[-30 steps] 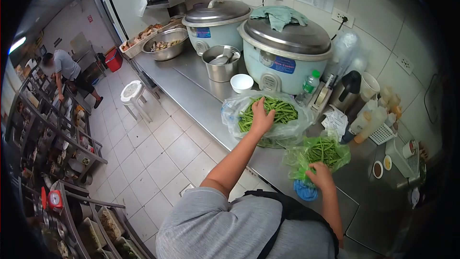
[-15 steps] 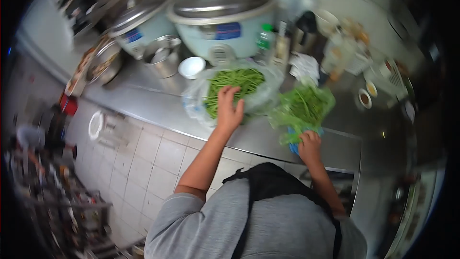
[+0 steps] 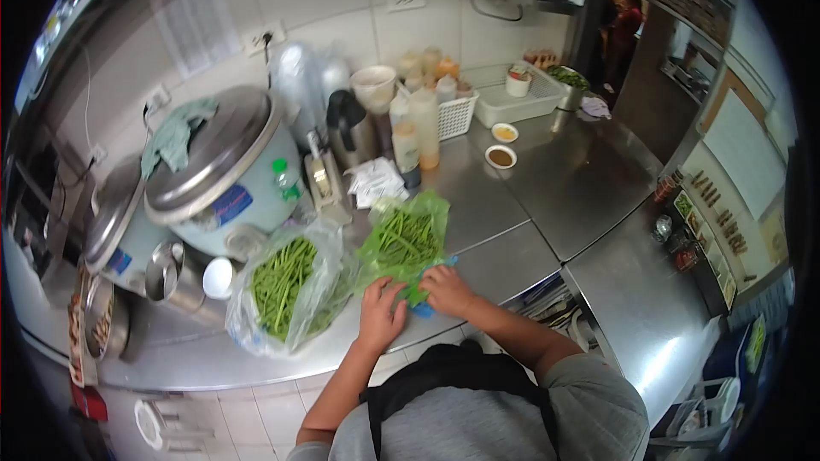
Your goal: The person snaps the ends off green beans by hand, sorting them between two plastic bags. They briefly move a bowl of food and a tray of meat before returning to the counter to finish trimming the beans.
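Having left the clear bag point(image 3: 323, 266) of green beans point(image 3: 280, 286), the left hand point(image 3: 381, 318) is touching the green plastic bag point(image 3: 436, 210), thumb and fingers parting. Beside it, the right hand point(image 3: 449, 292) is curling over the near edge, its pinch hidden. The green plastic bag is lying just beyond both hands on the tabletop point(image 3: 495, 266).

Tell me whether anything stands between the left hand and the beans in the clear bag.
Yes, the clear bag itself: its crumpled side nearest the left hand lies between that hand and the beans. From above, nothing visible covers most of them.
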